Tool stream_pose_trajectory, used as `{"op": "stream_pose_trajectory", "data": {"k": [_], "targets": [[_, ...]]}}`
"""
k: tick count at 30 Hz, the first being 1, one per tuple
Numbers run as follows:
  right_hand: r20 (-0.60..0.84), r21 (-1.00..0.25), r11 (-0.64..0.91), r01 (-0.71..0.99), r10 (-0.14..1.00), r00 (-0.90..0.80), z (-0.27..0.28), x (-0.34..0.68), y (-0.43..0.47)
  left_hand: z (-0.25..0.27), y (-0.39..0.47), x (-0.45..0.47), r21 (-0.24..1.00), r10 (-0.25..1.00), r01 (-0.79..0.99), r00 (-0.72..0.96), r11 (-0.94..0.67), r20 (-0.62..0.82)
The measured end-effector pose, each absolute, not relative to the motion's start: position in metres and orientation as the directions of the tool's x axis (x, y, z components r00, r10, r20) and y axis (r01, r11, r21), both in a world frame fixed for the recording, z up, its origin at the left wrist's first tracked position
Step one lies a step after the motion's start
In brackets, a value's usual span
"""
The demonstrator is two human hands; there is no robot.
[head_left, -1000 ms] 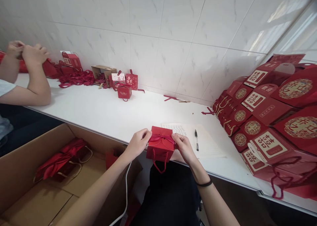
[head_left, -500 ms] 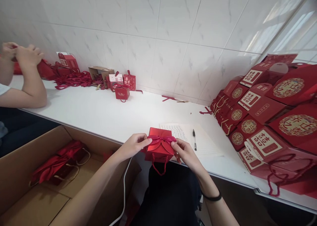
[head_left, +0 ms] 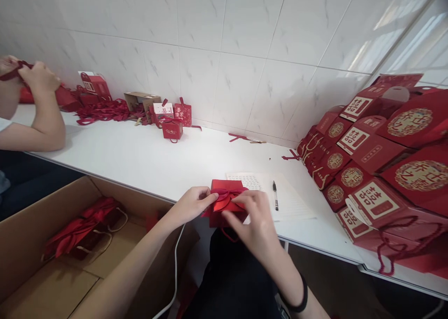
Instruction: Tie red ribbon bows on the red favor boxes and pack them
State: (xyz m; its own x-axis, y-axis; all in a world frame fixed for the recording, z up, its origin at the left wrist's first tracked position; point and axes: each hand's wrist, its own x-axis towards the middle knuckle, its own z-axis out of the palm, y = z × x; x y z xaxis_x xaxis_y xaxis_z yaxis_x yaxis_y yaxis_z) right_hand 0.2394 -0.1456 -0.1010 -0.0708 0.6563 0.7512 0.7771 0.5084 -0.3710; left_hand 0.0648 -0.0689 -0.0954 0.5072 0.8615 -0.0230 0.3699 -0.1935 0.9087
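A small red gift box (head_left: pixel 221 183) with a petal-folded top sits at the table's front edge. Dark red ribbon (head_left: pixel 224 193) crosses its top, and a red cord handle hangs on the near side, partly covered. My left hand (head_left: pixel 196 202) pinches the ribbon at the box's left side between thumb and fingers. Over the right front of the box, my right hand (head_left: pixel 255 216) has its thumb and fingers apart, hiding part of the lid. Whether its fingertips touch the ribbon is unclear.
Stacked red boxes (head_left: pixel 371 153) fill the right side. Behind my hands lie written paper (head_left: pixel 290 197) and a pen (head_left: pixel 275 195). A cardboard carton (head_left: pixel 115 258) with red boxes stands lower left. Another person's arm (head_left: pixel 45 118), ribbons (head_left: pixel 101 111) and a small box (head_left: pixel 172 130) are farther left.
My right hand has let go of the bow's right side and come over the box front, fingers spread. My left hand keeps its pinch. The other person's hands now show a stretched ribbon.
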Motion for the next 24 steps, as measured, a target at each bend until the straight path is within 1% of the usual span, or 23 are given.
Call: {"op": "stream_pose_trajectory", "data": {"k": [2, 3, 4, 6, 7, 9, 11, 12, 16, 24], "targets": [[0.721, -0.238, 0.605, 0.76, 0.634, -0.279, -0.103, 0.227, -0.148, -0.093, -0.067, 0.063, 0.9, 0.855, 0.375, 0.519, -0.222, -0.005], [0.701, -0.193, 0.621, 0.76, 0.629, -0.336, -0.106, 0.222, -0.147, -0.091, -0.066, 0.063, 0.893, 0.865, 0.381, 0.502, -0.239, 0.018], [0.694, -0.159, 0.619, 0.769, 0.624, -0.359, -0.109, 0.218, -0.145, -0.089, -0.065, 0.062, 0.881, 0.879, 0.389, 0.472, -0.269, 0.059], [0.724, -0.128, 0.589, 0.798, 0.605, -0.33, -0.116, 0.215, -0.14, -0.084, -0.062, 0.065, 0.833, 0.883, 0.402, 0.427, -0.38, 0.196], [0.748, -0.13, 0.578, 0.806, 0.591, -0.303, -0.118, 0.214, -0.138, -0.082, -0.061, 0.067, 0.803, 0.858, 0.394, 0.444, -0.447, 0.26], [0.794, -0.142, 0.572, 0.808, 0.553, -0.252, -0.123, 0.214, -0.133, -0.08, -0.058, 0.073, 0.761, 0.781, 0.35, 0.542, -0.546, 0.31], [0.831, -0.154, 0.597, 0.787, 0.51, -0.224, -0.126, 0.215, -0.131, -0.081, -0.055, 0.079, 0.756, 0.727, 0.315, 0.621, -0.574, 0.293], [0.846, -0.162, 0.617, 0.771, 0.489, -0.214, -0.126, 0.215, -0.131, -0.082, -0.053, 0.081, 0.761, 0.719, 0.308, 0.635, -0.571, 0.283], [0.883, -0.183, 0.683, 0.707, 0.43, -0.186, -0.13, 0.217, -0.129, -0.088, -0.051, 0.087, 0.781, 0.757, 0.321, 0.592, -0.536, 0.276], [0.908, -0.203, 0.775, 0.599, 0.377, -0.181, -0.132, 0.222, -0.129, -0.087, -0.055, 0.099, 0.79, 0.819, 0.388, 0.522, -0.475, 0.237]]}}
